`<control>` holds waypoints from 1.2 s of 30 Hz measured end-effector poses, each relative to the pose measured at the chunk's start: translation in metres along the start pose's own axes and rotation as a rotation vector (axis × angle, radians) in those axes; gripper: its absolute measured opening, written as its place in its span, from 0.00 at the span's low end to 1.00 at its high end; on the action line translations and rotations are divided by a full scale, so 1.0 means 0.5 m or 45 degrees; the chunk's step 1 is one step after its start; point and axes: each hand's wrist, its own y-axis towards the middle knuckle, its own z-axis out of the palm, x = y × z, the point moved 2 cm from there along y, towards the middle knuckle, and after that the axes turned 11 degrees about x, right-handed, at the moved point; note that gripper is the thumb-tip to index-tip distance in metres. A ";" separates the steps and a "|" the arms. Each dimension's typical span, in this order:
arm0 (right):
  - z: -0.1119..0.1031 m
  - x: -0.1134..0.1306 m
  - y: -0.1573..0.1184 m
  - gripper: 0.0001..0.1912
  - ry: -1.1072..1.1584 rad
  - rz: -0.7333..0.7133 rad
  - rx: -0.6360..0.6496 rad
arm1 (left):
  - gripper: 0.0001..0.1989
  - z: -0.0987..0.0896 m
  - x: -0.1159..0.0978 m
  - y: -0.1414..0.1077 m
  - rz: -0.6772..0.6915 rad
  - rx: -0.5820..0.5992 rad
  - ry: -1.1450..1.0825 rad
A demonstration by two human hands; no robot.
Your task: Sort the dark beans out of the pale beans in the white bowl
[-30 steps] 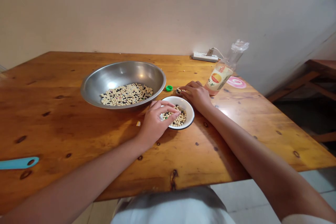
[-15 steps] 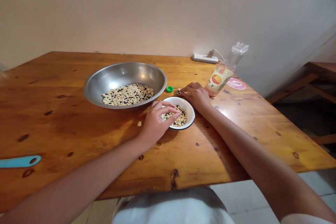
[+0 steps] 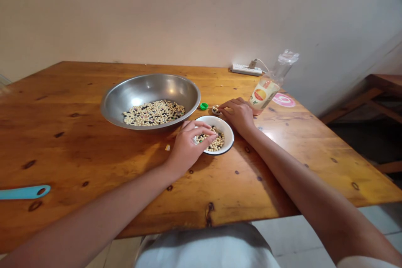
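Over the white bowl, which has a dark rim and holds pale and black beans, my left hand brings its thumb and fingertips together. Whatever is between those fingertips is too small to make out. A tiny green piece lies among the beans. My right hand rests on the table beyond the bowl, fingers stretched toward a small round cap filled with beans. Its fingertips are at the cap's right edge; contact is unclear. An empty-looking green bottle cap lies left of it.
A large steel basin with mixed beans stands at the left. Behind my right hand is a clear bottle with a fruit label and some pink liquid. A power strip lies by the wall. A blue handle lies at the left edge.
My right hand has drawn back slightly to the right, uncovering more of the bean-filled cap. My left hand stays over the bowl, almost unmoved.
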 end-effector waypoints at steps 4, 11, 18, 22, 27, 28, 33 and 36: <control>-0.022 0.004 -0.006 0.05 0.477 0.148 -0.147 | 0.03 0.000 0.000 0.000 -0.011 0.005 -0.016; -0.064 0.051 -0.024 0.09 1.480 0.167 0.207 | 0.05 -0.003 -0.009 0.000 -0.037 -0.004 -0.098; -0.076 0.087 -0.032 0.10 1.603 0.036 0.486 | 0.05 -0.003 -0.005 0.000 -0.033 -0.016 -0.159; -0.079 0.096 -0.037 0.09 1.627 0.024 0.530 | 0.06 -0.003 -0.003 0.000 -0.024 -0.012 -0.146; -0.081 0.099 -0.039 0.08 1.640 -0.002 0.509 | 0.06 -0.003 -0.002 0.000 -0.021 -0.001 -0.135; -0.081 0.099 -0.039 0.08 1.641 -0.011 0.504 | 0.06 -0.003 -0.002 0.000 -0.023 -0.002 -0.133; -0.083 0.102 -0.039 0.07 1.617 -0.052 0.511 | 0.06 -0.001 -0.002 0.001 -0.017 -0.010 -0.120; -0.084 0.103 -0.040 0.09 1.575 -0.059 0.500 | 0.05 -0.001 -0.002 0.001 -0.015 -0.015 -0.106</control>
